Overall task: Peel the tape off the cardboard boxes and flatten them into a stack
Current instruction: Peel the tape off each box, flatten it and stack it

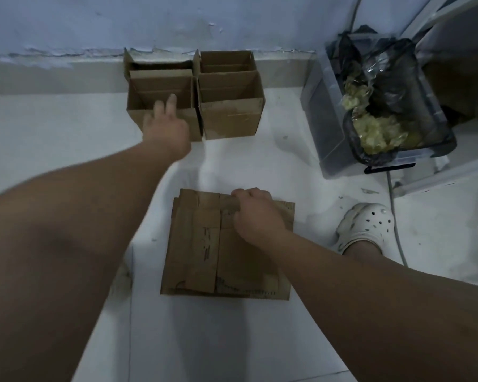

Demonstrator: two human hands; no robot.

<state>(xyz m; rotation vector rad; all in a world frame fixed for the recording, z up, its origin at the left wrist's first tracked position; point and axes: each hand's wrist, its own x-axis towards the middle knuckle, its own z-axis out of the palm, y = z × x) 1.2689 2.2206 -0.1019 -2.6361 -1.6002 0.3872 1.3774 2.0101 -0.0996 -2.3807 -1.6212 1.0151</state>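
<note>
Two open cardboard boxes stand side by side against the far wall, the left box [160, 86] and the right box [232, 106]. My left hand [166, 125] reaches out to the left box, its fingers straight and at the box's front rim. A stack of flattened cardboard [204, 249] lies on the white floor in front of me. On the stack's far right part rests my right hand [257, 216], with its fingers curled over the stack's top edge.
A clear plastic bin [337, 128] lined with a black bag [392, 86] of crumpled tape stands at the right. A white cable [395, 216] runs down the floor beside my foot in a white clog [364, 224]. A white frame [453, 166] stands far right.
</note>
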